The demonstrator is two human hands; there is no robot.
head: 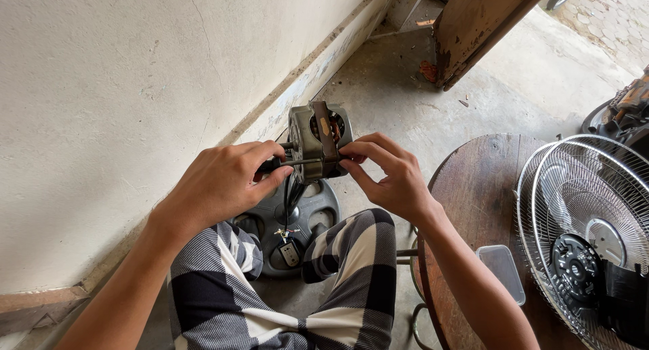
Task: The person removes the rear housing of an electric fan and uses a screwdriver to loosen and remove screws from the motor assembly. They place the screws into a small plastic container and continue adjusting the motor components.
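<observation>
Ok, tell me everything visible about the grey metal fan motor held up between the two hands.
The grey metal fan motor is a blocky housing with round openings in its top face showing coppery windings, and a brown laminated band around its middle. It is held in the air above a grey plastic fan base on the floor. The left hand grips a dark-handled tool laid against its side; the right hand pinches its right edge with fingertips. Dark wires hang down from it.

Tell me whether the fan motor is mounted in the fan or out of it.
Out. Both hands, left hand and right hand, hold the bare motor in the air, apart from the fan guard on the round table.
</observation>
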